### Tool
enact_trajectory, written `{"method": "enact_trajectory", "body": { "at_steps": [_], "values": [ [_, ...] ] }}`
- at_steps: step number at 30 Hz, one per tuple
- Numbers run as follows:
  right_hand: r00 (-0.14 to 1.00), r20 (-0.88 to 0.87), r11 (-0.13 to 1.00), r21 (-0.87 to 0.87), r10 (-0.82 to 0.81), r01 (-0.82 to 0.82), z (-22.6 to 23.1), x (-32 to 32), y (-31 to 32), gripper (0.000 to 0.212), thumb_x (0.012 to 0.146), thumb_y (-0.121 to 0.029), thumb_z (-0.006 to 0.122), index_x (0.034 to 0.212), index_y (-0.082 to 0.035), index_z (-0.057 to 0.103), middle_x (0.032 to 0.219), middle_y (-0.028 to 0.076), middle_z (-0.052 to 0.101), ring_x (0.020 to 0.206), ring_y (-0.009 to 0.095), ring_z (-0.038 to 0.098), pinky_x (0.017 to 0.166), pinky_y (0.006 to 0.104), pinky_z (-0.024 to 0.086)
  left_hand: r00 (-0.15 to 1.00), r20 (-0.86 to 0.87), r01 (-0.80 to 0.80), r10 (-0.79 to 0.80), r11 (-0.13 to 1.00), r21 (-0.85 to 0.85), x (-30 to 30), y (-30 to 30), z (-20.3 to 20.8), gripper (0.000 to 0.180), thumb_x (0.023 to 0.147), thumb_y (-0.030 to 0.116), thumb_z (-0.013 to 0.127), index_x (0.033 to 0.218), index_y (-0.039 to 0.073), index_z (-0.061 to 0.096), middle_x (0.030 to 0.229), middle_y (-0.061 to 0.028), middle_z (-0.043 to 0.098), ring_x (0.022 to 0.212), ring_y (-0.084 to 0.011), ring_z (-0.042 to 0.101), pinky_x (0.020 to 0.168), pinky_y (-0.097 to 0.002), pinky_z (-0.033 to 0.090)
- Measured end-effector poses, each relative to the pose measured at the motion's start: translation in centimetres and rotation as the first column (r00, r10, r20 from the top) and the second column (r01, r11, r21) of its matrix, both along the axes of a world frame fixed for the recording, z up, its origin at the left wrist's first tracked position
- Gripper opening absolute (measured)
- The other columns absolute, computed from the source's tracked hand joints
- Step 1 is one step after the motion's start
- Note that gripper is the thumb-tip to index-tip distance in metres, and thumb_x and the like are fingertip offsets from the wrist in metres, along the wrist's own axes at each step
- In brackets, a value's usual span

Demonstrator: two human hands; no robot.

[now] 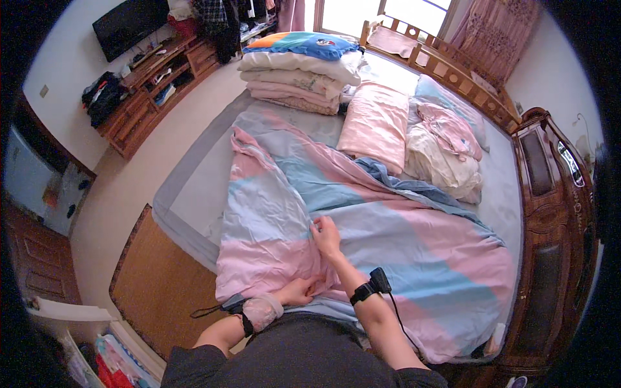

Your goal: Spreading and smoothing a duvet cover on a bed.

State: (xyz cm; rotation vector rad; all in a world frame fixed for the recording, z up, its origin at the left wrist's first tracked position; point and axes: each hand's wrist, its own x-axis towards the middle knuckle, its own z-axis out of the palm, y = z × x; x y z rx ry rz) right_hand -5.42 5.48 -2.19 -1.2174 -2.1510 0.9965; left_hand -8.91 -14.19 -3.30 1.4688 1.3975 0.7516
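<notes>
A large quilt cover in pink, blue and grey blocks lies spread and wrinkled over the bed in front of me. Its left part is folded over, with an edge running down the middle. My right hand is on that edge, fingers curled and pinching the cloth. Closer to my body, my left hand has its fingers closed on a pink part of the same cover; its fingertips are partly hidden in the folds. Black straps with small devices sit on both forearms, and a pale sleeve cuff wraps the left wrist.
Folded quilts are stacked at the far left of the bed, a colourful pillow on top. A folded pink quilt and crumpled bedding lie farther back. A dark wooden headboard borders the right; a brown mat lies left.
</notes>
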Motion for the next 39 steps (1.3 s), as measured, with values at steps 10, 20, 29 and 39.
{"method": "enact_trajectory", "body": {
  "at_steps": [10,20,29,39],
  "values": [
    [0.991,-0.132,1.0,-0.001,0.022,-0.023,-0.9,-1.9,1.4,0.016,0.081,-0.016,0.067,0.088,-0.002,0.062,0.08,0.011,0.06,0.075,0.023,0.059,0.067,0.0362,0.047,0.999,-0.03,-0.029,0.029,0.999,-0.022,0.1,-0.2,-0.8,0.076,0.07,0.012,0.063,0.141,0.01,0.036,0.068,-0.0133,0.058,0.061,-0.0261,0.059,0.058,-0.0371,0.046],
    [0.954,-0.278,0.787,-0.611,-0.115,-0.083,-2.1,-1.1,6.9,0.013,0.087,-0.017,0.064,0.085,-0.004,0.063,0.07,-0.001,0.054,0.061,0.008,0.046,0.054,0.0272,0.038,0.999,-0.035,-0.024,0.024,0.999,-0.023,-0.1,-0.4,-0.4,0.072,0.068,0.01,0.062,0.137,0.011,0.04,0.066,-0.0125,0.057,0.059,-0.0285,0.059,0.056,-0.038,0.045],
    [0.838,-0.426,0.604,-0.782,-0.34,-0.153,-1.7,3.9,6.6,0.014,0.085,-0.012,0.066,0.094,-0.005,0.06,0.07,0.0,0.056,0.055,0.006,0.047,0.046,0.0207,0.036,1.0,-0.009,-0.014,0.014,1.0,0.002,0.2,0.0,-0.3,0.069,0.068,0.009,0.061,0.134,0.011,0.042,0.065,-0.0141,0.056,0.057,-0.029,0.059,0.055,-0.038,0.045],
    [0.98,-0.168,0.747,-0.637,0.107,-0.191,3.2,15.4,-1.1,0.02,0.09,-0.023,0.062,0.096,-0.005,0.063,0.079,-0.001,0.062,0.071,0.008,0.056,0.063,0.0232,0.045,0.877,0.379,-0.281,0.296,0.955,-0.095,-1.0,1.0,5.5,0.065,0.069,-0.006,0.057,0.132,0.01,0.05,0.066,0.0074,0.035,0.057,-0.0025,0.037,0.053,-0.0189,0.033]
  ]
}}
